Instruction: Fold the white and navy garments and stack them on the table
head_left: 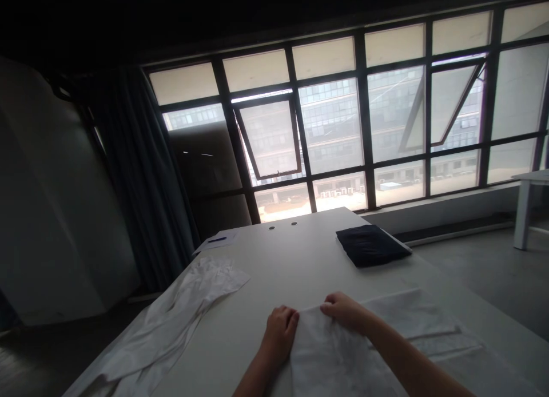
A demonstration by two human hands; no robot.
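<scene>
While the left hand (pixel 281 331) and the right hand (pixel 343 312) hold the upper edge of a white patterned cloth (pixel 338 360), the cloth lies by the near edge of a white table (pixel 300 271), a little right of the table's middle, and its lower part runs out of view. The left fingers (pixel 289 322) curl and press together over the cloth's edge. The right fingers (pixel 328 307) lie together and appear to pinch the corner, although the thumb's placing cannot be told. A hold like this likely works best with both hands level and the pull even, so that the cloth beneath stays smooth. Around the hands lies one flat white layer (pixel 407 317), just to the right, which may belong to the same cloth. Farther out are one crumpled white garment (pixel 171 311), lying along and over the table's left edge; one folded dark navy garment (pixel 371 244), near the right edge; one sheet of paper (pixel 203 247), near the far left corner, with one blue pen (pixel 217 239) on it; and two round holes (pixel 271 227), near the far edge. Beyond the table are one dark curtain (pixel 141 179), one gridded window wall (pixel 334 122) and one small white table (pixel 524 214).
</scene>
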